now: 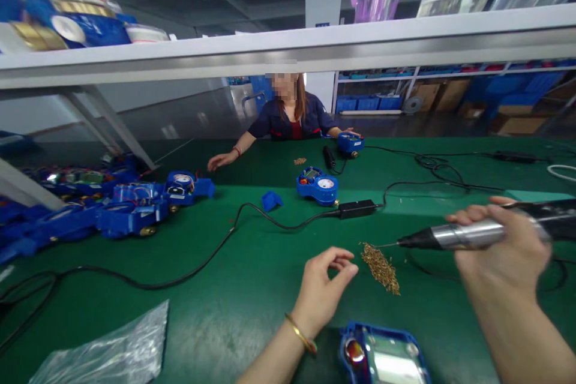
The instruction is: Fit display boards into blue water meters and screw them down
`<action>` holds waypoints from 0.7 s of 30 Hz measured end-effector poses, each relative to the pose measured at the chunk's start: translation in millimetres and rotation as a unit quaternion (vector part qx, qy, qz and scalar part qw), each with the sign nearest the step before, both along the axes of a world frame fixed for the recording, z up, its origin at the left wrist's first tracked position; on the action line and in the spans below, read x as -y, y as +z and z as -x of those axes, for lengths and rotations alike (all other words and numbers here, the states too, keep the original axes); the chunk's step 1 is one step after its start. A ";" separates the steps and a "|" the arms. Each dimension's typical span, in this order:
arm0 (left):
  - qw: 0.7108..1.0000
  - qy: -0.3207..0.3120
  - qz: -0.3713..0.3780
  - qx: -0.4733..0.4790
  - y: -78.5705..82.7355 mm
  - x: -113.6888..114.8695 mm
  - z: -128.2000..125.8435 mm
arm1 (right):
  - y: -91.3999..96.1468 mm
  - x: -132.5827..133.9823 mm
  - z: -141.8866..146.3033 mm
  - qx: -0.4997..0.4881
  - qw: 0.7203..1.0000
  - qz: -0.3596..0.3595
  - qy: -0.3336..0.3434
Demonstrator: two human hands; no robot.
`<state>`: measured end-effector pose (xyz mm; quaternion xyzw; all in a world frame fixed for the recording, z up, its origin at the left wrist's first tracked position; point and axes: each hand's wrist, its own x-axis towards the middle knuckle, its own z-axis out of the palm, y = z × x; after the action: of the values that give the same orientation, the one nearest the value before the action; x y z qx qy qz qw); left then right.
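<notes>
A blue meter (387,355) lies foremost; screws (380,268) sit just beside the left hand (322,285), empty fingers (341,253) half-curled; the right hand (508,237) clasps a screwdriver (468,234).

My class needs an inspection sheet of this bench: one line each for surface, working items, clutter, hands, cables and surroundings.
Surface: green tabletop, glossy; spills, nothing seen.
Working items: powered screwdriver, its bit at the far edge of a pile of small brass-coloured pieces; nearest blue housing, cut off by the picture's edge.
Clutter: clear plastic bag, small blue piece, group of blue units at left.
Hands: right hand grips the screwdriver; left hand loosely curled beside the pile, nothing seen in it.
Cables: black cable snakes across the tabletop to a black box.
Surroundings: co-worker opposite, one arm stretched out; white shelf overhead.
</notes>
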<state>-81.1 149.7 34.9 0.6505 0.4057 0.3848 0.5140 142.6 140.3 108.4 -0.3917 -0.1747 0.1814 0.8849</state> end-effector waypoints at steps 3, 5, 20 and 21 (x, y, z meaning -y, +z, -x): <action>1.000 -0.005 0.003 0.007 11.3 0.7 -12.3 | 19.7 19.3 14.3 -0.029 0.999 -0.005 0.041; 1.000 0.000 0.006 0.027 17.2 6.4 -15.9 | 27.5 28.8 20.4 -0.042 0.998 -0.003 0.055; 0.962 0.021 -0.228 -0.152 61.0 58.0 -1.8 | 71.3 80.6 38.7 -0.008 0.994 -0.014 0.111; 0.962 0.021 -0.225 -0.151 62.9 60.7 -1.6 | 71.7 83.5 38.0 -0.014 0.994 -0.017 0.111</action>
<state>-79.6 89.0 97.8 0.7911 0.3956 0.3741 0.2786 104.5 56.8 180.1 -0.3519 -0.2080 0.2810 0.8683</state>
